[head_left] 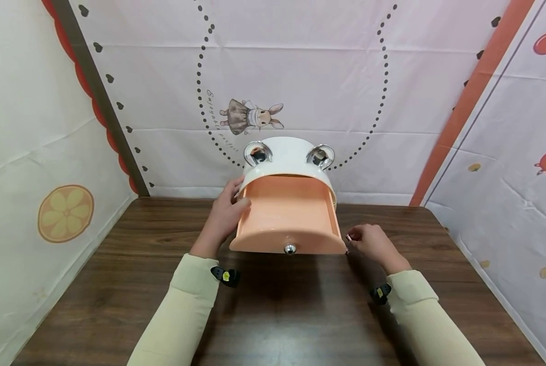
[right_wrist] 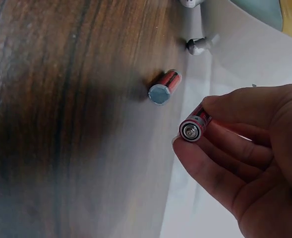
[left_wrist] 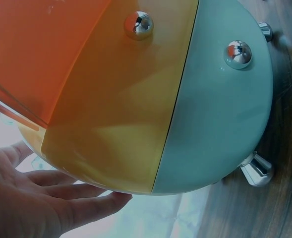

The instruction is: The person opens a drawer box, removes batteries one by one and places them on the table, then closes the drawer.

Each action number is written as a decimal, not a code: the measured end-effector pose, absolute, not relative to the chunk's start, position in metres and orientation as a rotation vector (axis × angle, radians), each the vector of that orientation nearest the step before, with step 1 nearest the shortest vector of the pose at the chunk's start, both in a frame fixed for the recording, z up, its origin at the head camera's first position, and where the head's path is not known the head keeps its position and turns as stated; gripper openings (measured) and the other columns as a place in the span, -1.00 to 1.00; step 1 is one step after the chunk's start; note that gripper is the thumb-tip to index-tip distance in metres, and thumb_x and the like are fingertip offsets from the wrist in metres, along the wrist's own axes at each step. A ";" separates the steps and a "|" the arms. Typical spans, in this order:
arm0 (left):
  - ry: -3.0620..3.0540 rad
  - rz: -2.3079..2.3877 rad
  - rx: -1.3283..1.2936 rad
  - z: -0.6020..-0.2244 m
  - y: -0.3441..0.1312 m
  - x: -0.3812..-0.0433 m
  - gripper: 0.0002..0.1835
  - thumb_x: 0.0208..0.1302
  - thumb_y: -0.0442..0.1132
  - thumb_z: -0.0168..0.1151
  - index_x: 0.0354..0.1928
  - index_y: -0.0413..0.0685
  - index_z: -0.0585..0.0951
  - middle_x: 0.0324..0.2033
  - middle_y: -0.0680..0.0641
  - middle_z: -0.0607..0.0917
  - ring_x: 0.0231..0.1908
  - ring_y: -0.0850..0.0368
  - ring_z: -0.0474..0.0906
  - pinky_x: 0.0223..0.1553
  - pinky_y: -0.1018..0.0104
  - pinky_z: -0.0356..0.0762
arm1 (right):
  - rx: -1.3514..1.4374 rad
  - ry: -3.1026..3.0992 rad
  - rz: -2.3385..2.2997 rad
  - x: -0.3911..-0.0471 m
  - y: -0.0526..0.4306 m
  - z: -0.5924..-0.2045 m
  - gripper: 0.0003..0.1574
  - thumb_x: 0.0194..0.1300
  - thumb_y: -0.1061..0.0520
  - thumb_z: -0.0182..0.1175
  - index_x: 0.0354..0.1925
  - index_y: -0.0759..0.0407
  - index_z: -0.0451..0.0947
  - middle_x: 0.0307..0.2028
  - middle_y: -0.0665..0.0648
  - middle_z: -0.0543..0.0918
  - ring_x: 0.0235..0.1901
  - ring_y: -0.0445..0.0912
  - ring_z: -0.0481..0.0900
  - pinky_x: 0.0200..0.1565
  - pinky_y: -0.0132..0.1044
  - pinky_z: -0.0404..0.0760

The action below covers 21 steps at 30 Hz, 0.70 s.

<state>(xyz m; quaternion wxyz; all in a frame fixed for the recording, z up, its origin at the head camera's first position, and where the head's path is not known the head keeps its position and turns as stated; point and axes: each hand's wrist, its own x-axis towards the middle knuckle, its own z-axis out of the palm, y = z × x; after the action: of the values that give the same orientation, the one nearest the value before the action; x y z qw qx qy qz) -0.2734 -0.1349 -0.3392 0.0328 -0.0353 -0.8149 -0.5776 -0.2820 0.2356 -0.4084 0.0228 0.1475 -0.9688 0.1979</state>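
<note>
A small frog-faced drawer cabinet [head_left: 285, 152] has a white body and silver-rimmed eyes on top. Its peach upper drawer [head_left: 291, 208] is pulled out, showing a bare bottom. Below it in the left wrist view are a yellow drawer [left_wrist: 121, 109] and a green drawer [left_wrist: 215, 109], both closed. My left hand [head_left: 224, 216] rests against the cabinet's left side, fingers extended along it. Right of the drawer, my right hand [head_left: 373, 244] pinches a red-and-black battery [right_wrist: 195, 125] between thumb and fingers. A second battery [right_wrist: 165, 87] stands on the table beside it.
The cabinet stands on silver feet [left_wrist: 257, 169] on a dark wooden table [head_left: 273, 310]. Printed cloth [head_left: 300, 76] hangs behind the table and along both sides.
</note>
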 end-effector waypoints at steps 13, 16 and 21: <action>-2.511 -1.772 -0.097 -0.340 -0.134 -0.274 -0.32 0.21 -0.10 0.05 0.41 0.48 0.23 0.41 0.08 0.33 0.28 -0.02 0.40 0.13 -0.05 0.49 | 0.424 -3.052 0.567 -0.286 0.239 -0.418 -0.83 0.21 0.17 0.24 -0.29 0.23 0.72 -0.37 0.12 0.74 -0.39 -0.08 0.63 -0.32 -0.12 0.60; -2.508 -1.771 -0.098 -0.340 -0.134 -0.274 -0.32 0.20 -0.09 0.05 0.40 0.48 0.24 0.40 0.08 0.34 0.27 -0.01 0.41 0.11 -0.04 0.51 | 0.415 -3.073 0.550 -0.287 0.239 -0.419 -0.86 0.21 0.21 0.21 -0.35 0.21 0.70 -0.45 0.08 0.71 -0.47 -0.12 0.56 -0.40 -0.18 0.54; -2.503 -1.772 -0.101 -0.339 -0.134 -0.274 -0.32 0.21 -0.09 0.05 0.40 0.49 0.23 0.40 0.09 0.34 0.27 -0.01 0.41 0.09 -0.04 0.52 | 0.427 -3.077 0.516 -0.287 0.238 -0.419 -0.85 0.20 0.23 0.20 -0.47 0.17 0.66 -0.58 0.00 0.62 -0.57 -0.15 0.45 -0.47 -0.26 0.43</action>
<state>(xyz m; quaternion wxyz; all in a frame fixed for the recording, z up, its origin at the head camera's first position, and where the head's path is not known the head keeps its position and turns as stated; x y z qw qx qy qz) -0.2737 -0.1338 -0.3391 0.0365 -0.0329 -0.8153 -0.5770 -0.2875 0.2380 -0.4194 -0.0036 0.1358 -0.9771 0.1639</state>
